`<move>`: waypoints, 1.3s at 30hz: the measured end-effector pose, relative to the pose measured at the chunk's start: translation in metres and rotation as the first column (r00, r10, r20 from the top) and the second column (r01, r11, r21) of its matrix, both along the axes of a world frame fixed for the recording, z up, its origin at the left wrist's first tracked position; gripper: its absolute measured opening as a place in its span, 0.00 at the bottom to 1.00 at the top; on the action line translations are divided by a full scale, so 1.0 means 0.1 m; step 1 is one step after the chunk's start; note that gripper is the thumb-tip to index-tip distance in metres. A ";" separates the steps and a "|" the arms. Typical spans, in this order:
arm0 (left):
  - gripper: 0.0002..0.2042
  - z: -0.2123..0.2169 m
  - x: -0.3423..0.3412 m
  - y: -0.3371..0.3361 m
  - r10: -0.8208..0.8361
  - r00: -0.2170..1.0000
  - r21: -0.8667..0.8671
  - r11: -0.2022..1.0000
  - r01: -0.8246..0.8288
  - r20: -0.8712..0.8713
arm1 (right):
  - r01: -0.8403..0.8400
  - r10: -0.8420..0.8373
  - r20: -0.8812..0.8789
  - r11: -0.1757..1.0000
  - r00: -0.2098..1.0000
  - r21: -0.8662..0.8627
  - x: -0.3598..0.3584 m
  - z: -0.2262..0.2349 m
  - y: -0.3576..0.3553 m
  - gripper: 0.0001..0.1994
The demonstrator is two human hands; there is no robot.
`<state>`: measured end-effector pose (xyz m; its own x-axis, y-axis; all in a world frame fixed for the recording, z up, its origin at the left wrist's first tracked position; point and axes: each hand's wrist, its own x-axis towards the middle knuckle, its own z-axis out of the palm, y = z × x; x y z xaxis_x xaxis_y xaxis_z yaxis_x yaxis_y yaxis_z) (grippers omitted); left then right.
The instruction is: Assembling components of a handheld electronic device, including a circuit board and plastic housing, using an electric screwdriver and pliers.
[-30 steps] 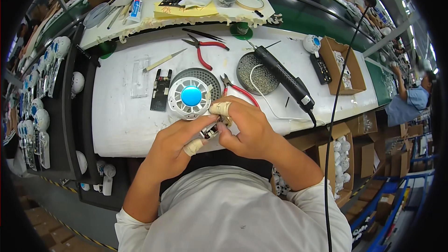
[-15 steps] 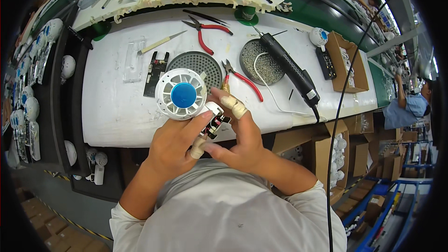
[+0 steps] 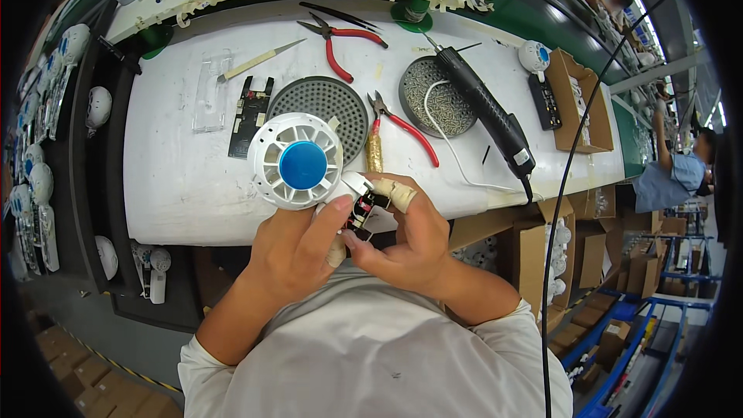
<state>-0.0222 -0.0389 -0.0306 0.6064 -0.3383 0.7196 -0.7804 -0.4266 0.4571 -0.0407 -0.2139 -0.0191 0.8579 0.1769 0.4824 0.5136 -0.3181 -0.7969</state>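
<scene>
Since a second ago the white surface [image 3: 178,178] fills more of the view, and the white fan housing [image 3: 298,161] with its blue round hub has shifted left, just above the left fingers. The left hand [image 3: 298,251] cups the housing's lower edge, thumb pressed along it. The right hand [image 3: 402,240], fingertips wrapped in pale tape, pinches a small dark part [image 3: 364,209] at the housing's base; its shape is mostly hidden between both thumbs. Beyond the fingers lie a round perforated grey grille [image 3: 333,104], red-handled pliers [image 3: 344,42] and a black electric screwdriver [image 3: 487,112].
</scene>
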 end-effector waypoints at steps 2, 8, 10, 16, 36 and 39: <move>0.29 0.00 0.00 -0.02 0.000 1.000 -0.010 1.000 0.000 0.004 | -0.005 0.005 0.006 1.000 1.000 -0.003 0.01 0.04 0.00 0.29; 0.25 -0.04 0.07 -0.04 -0.064 0.997 -0.019 0.998 0.065 0.034 | 0.003 -0.004 0.008 0.999 1.000 0.033 0.04 0.01 0.03 0.29; 0.26 0.00 0.10 -0.03 -0.089 0.995 -0.001 0.996 0.089 -0.054 | 0.012 -0.012 0.017 1.000 1.000 -0.007 0.09 0.04 0.02 0.28; 0.31 -0.05 0.04 0.04 -0.221 0.941 -0.079 0.975 0.207 -0.258 | -0.018 0.026 0.076 0.994 0.997 -0.108 0.06 0.12 0.01 0.30; 0.40 -0.24 0.10 0.02 -0.320 0.935 -0.215 0.934 0.284 -0.154 | 0.027 -0.037 0.204 0.998 0.978 0.051 0.05 -0.05 0.12 0.27; 0.37 -0.29 0.10 -0.03 -0.314 0.944 -0.339 0.903 0.263 -0.106 | 0.033 -0.042 0.195 0.998 0.980 0.049 0.04 -0.04 0.12 0.27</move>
<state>-0.0118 -0.0422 -0.0596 0.6286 -0.2859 0.7232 -0.7561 -0.0069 0.6544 -0.0371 -0.2015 -0.0230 0.7515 0.1207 0.6486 0.6498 -0.3054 -0.6960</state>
